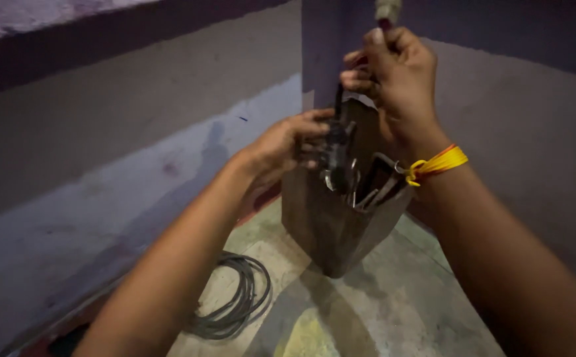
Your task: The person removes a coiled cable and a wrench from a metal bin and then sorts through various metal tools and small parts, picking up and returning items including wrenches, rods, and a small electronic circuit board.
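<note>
Two bare forearms reach from the near edge toward a corner of purple-grey walls [103, 132]; the right one wears a yellow band [438, 162] at the wrist; between them hangs a dark brown tool bag [331, 225], raised above the concrete floor [380, 311] and casting its shadow there. The right hand [394, 76], at the far top of the scene, is closed around the bag's strap [388, 9], which runs up out of view; the bag hangs from that grip. The left hand [288, 147], to the left of the bag's mouth, has its fingers curled onto a dark, slim tool [337, 142] standing upright in the bag's opening; what kind of tool it is cannot be told in the dim light. Metal tool handles [377, 185] poke from the opening just right of it, leaning against the bag's inner wall. A coil of black cable [235, 304] lies on the floor at the near left, beside the base of the left wall, well apart from the bag.
</note>
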